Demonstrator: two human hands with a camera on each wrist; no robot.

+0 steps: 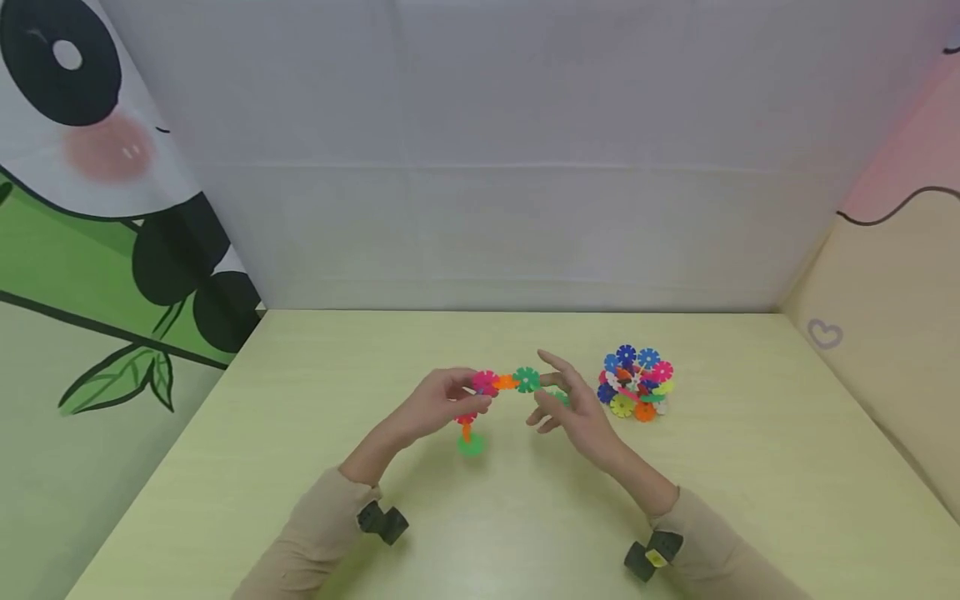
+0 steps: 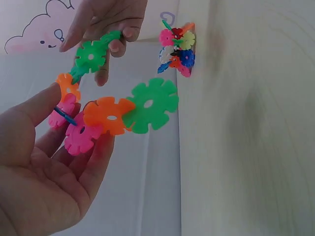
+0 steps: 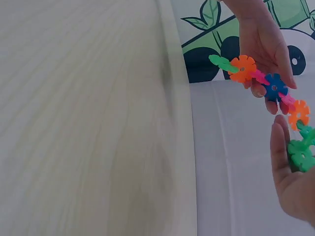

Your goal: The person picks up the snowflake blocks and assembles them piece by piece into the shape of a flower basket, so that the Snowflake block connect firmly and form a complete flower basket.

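Observation:
My left hand (image 1: 448,398) pinches the middle of a linked chain of notched plastic flower discs. In the left wrist view, the pink disc (image 2: 81,135) and orange disc (image 2: 109,116) lead to a green disc (image 2: 151,104) at one end. A blue disc (image 3: 274,87) sits between the pink ones by the left fingers. Toward the other end come an orange disc (image 3: 298,115), a teal-green disc (image 1: 527,380) and green ones. My right hand (image 1: 581,421) has its fingers around the end green disc (image 3: 301,155), thumb and index finger spread; the exact contact is partly hidden.
A heap of loose multicoloured flower discs (image 1: 636,385) lies on the pale wooden table (image 1: 720,467), right of the right hand. A white wall panel (image 1: 525,233) stands behind the table, with painted panels at both sides.

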